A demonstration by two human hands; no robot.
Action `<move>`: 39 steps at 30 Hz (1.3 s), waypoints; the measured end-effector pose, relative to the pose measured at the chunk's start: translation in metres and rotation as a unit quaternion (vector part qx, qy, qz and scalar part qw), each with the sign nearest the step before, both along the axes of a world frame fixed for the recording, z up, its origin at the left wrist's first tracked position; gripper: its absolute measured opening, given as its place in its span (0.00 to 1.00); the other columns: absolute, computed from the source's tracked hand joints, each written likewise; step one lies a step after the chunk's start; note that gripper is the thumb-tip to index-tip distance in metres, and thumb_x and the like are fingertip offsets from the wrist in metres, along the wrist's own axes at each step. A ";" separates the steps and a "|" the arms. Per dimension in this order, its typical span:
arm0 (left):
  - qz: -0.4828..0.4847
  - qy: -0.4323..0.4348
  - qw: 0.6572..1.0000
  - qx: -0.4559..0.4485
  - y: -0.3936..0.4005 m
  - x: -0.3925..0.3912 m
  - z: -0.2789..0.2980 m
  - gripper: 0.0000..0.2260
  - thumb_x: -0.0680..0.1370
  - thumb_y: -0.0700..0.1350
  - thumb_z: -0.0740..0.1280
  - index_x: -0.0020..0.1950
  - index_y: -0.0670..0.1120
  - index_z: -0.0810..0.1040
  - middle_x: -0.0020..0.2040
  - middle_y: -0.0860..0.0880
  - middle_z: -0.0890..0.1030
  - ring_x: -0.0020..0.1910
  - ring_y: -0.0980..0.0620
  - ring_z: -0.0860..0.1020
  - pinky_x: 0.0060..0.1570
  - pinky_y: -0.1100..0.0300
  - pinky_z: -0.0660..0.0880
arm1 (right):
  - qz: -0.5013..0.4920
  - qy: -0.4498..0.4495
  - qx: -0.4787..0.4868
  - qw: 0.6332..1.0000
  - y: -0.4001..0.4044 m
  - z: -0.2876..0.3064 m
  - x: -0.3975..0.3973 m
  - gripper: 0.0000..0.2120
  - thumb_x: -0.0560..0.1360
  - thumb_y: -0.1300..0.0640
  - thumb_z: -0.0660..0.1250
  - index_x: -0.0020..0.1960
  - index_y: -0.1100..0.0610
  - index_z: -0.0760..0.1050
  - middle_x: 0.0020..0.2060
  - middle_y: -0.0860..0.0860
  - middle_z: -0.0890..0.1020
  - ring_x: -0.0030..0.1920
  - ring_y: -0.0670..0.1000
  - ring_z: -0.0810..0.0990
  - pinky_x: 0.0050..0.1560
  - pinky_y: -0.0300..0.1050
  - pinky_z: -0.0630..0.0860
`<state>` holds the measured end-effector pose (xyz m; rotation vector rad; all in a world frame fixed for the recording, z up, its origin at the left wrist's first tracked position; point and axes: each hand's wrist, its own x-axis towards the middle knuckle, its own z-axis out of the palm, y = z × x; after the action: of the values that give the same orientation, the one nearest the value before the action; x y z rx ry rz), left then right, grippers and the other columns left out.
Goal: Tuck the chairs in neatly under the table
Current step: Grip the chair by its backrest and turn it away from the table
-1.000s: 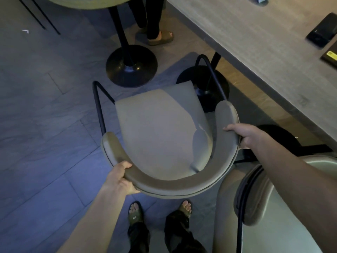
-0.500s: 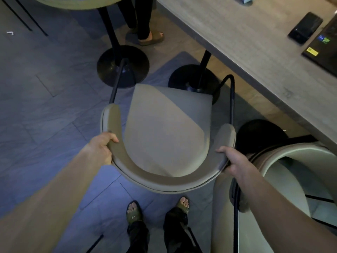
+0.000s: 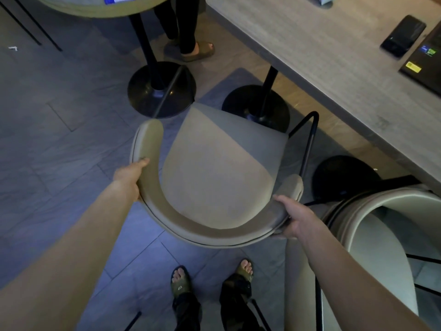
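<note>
Both hands hold the curved backrest of the beige chair (image 3: 222,177): the left hand (image 3: 130,175) has its grip closed round the left arm of the curve, and the right hand (image 3: 294,217) clasps the right end from outside. The chair stands on the tiled floor (image 3: 59,144) just short of the wooden desk (image 3: 322,75), its seat front near the desk's round black base (image 3: 256,107). A second chair (image 3: 381,237) sits close at its right side. On the desk lie a phone (image 3: 403,35) and a laptop (image 3: 427,60)
</note>
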<state>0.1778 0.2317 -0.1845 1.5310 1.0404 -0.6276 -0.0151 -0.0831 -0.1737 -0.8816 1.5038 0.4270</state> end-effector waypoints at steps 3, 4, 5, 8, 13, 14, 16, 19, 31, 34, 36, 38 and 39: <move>0.063 0.013 0.997 -0.034 -0.015 -0.049 0.033 0.31 0.69 0.57 0.75 0.64 0.40 0.73 0.59 0.46 0.80 0.54 0.45 0.80 0.54 0.48 0.77 | 0.034 -0.007 -0.110 0.993 -0.017 0.012 0.015 0.31 0.71 0.49 0.75 0.67 0.59 0.67 0.52 0.57 0.76 0.49 0.59 0.76 0.56 0.63 0.73; 0.071 0.044 0.995 -0.052 -0.022 -0.066 0.043 0.27 0.71 0.57 0.74 0.61 0.40 0.73 0.55 0.46 0.80 0.54 0.45 0.78 0.56 0.47 0.75 | 0.045 -0.009 -0.133 0.990 -0.023 0.017 0.020 0.32 0.71 0.49 0.75 0.69 0.59 0.66 0.52 0.57 0.76 0.48 0.58 0.76 0.54 0.63 0.72; 0.079 0.083 0.991 -0.075 -0.030 -0.082 0.048 0.25 0.72 0.57 0.73 0.59 0.41 0.72 0.53 0.44 0.80 0.55 0.43 0.77 0.60 0.42 0.72 | 0.051 -0.014 -0.136 0.989 -0.030 0.021 0.025 0.30 0.72 0.50 0.74 0.68 0.59 0.66 0.49 0.56 0.76 0.46 0.59 0.75 0.56 0.64 0.71; 0.120 0.167 0.970 -0.129 -0.042 -0.104 0.045 0.26 0.72 0.57 0.72 0.60 0.43 0.69 0.59 0.40 0.77 0.64 0.36 0.73 0.64 0.29 0.62 | 0.062 -0.010 -0.088 0.994 -0.041 0.028 0.036 0.16 0.76 0.54 0.71 0.59 0.57 0.69 0.41 0.56 0.74 0.39 0.59 0.74 0.57 0.68 0.69; 0.156 0.190 0.958 -0.146 -0.049 -0.107 0.031 0.20 0.76 0.54 0.68 0.62 0.45 0.70 0.67 0.41 0.75 0.67 0.34 0.71 0.64 0.26 0.59 | 0.086 -0.007 -0.078 0.993 -0.041 0.012 0.037 0.22 0.76 0.61 0.69 0.68 0.54 0.65 0.58 0.60 0.76 0.38 0.59 0.77 0.32 0.66 0.76; 0.155 0.190 0.959 -0.144 -0.051 -0.108 0.031 0.17 0.78 0.52 0.67 0.61 0.45 0.70 0.67 0.41 0.75 0.67 0.35 0.71 0.65 0.26 0.58 | 0.085 -0.008 -0.079 0.993 -0.042 0.007 0.036 0.23 0.76 0.63 0.67 0.68 0.53 0.65 0.60 0.61 0.76 0.39 0.59 0.78 0.26 0.67 0.76; 0.165 0.197 0.959 -0.120 -0.051 -0.106 0.031 0.12 0.79 0.49 0.65 0.58 0.44 0.70 0.67 0.41 0.76 0.68 0.36 0.71 0.67 0.28 0.57 | 0.086 -0.012 -0.085 0.993 -0.043 0.000 0.034 0.22 0.76 0.65 0.64 0.67 0.53 0.64 0.62 0.62 0.76 0.40 0.60 0.78 0.24 0.68 0.75; 0.172 0.187 0.963 -0.092 -0.047 -0.098 0.036 0.08 0.79 0.45 0.65 0.53 0.42 0.72 0.66 0.42 0.77 0.67 0.38 0.72 0.68 0.30 0.58 | 0.080 -0.028 -0.086 0.993 -0.035 -0.001 0.030 0.16 0.75 0.66 0.63 0.59 0.54 0.64 0.62 0.62 0.76 0.44 0.61 0.79 0.42 0.74 0.75; 0.043 0.051 0.998 0.003 -0.019 -0.024 0.024 0.15 0.78 0.44 0.66 0.65 0.43 0.75 0.63 0.43 0.78 0.59 0.44 0.77 0.53 0.47 0.71 | -0.028 -0.046 -0.052 0.997 0.028 -0.012 0.014 0.27 0.75 0.66 0.63 0.70 0.57 0.58 0.63 0.63 0.72 0.54 0.66 0.77 0.47 0.77 0.72; 0.036 0.015 0.999 0.003 -0.018 -0.006 0.023 0.17 0.79 0.46 0.66 0.67 0.44 0.75 0.63 0.46 0.78 0.64 0.44 0.75 0.57 0.47 0.71 | -0.042 -0.044 -0.038 0.997 0.039 -0.013 0.016 0.27 0.76 0.65 0.63 0.71 0.57 0.56 0.59 0.62 0.71 0.56 0.67 0.75 0.49 0.77 0.72; 0.038 -0.011 0.999 -0.006 -0.018 0.003 0.021 0.18 0.79 0.48 0.67 0.68 0.45 0.75 0.65 0.46 0.77 0.64 0.45 0.76 0.61 0.47 0.71 | -0.049 -0.045 -0.032 0.997 0.045 -0.013 0.021 0.28 0.76 0.64 0.64 0.72 0.56 0.56 0.57 0.61 0.71 0.56 0.66 0.75 0.51 0.78 0.72; 0.049 -0.030 0.998 -0.008 -0.015 0.008 0.020 0.21 0.77 0.51 0.69 0.68 0.44 0.75 0.64 0.46 0.78 0.62 0.45 0.77 0.65 0.44 0.71 | -0.053 -0.043 -0.030 0.997 0.047 -0.011 0.028 0.30 0.76 0.63 0.64 0.73 0.56 0.55 0.59 0.61 0.71 0.59 0.67 0.75 0.53 0.79 0.71; 0.051 -0.028 0.998 -0.004 -0.014 0.008 0.017 0.24 0.75 0.53 0.71 0.68 0.43 0.75 0.63 0.45 0.79 0.61 0.45 0.78 0.65 0.44 0.71 | -0.054 -0.037 -0.032 0.997 0.047 -0.011 0.030 0.31 0.76 0.63 0.65 0.74 0.56 0.54 0.62 0.61 0.71 0.60 0.67 0.75 0.54 0.80 0.70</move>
<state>0.1859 0.2182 -0.1670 1.4710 1.0647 -0.5135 0.0151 -0.0360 -0.1850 -0.8532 1.4953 0.2661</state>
